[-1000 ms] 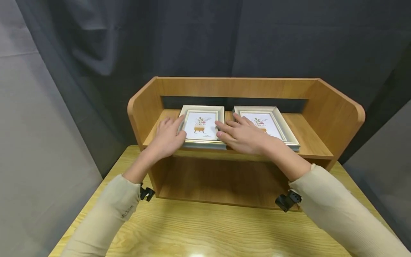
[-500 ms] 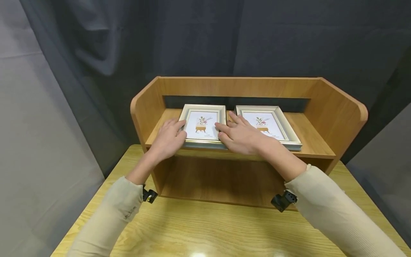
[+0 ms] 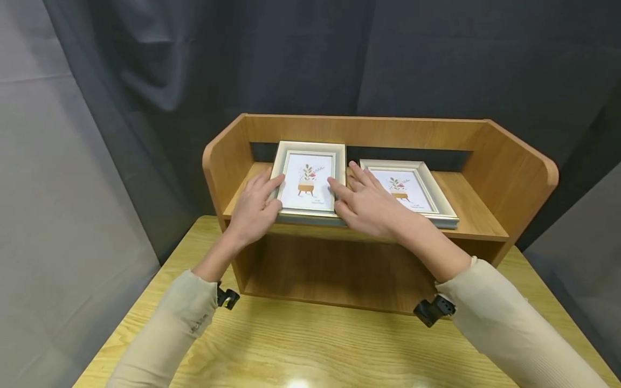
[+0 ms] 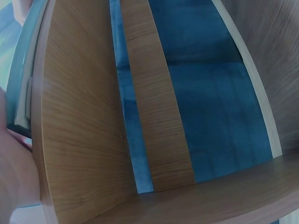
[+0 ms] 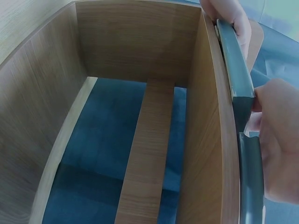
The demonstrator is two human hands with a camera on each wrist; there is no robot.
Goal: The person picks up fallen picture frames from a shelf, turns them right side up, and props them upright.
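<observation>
Picture frame (image 3: 308, 180): your left hand (image 3: 252, 207) and right hand (image 3: 366, 205) pinch its sides; tip it up evenly, clear of the neighbouring frame (image 3: 407, 191).

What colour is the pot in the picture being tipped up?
Orange-brown, on small legs, in the left picture. The head view shows it best.

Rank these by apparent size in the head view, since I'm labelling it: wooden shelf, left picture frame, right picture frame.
1. wooden shelf, clearly largest.
2. left picture frame and right picture frame: alike; the left one is tilted up, so no ranking.
</observation>
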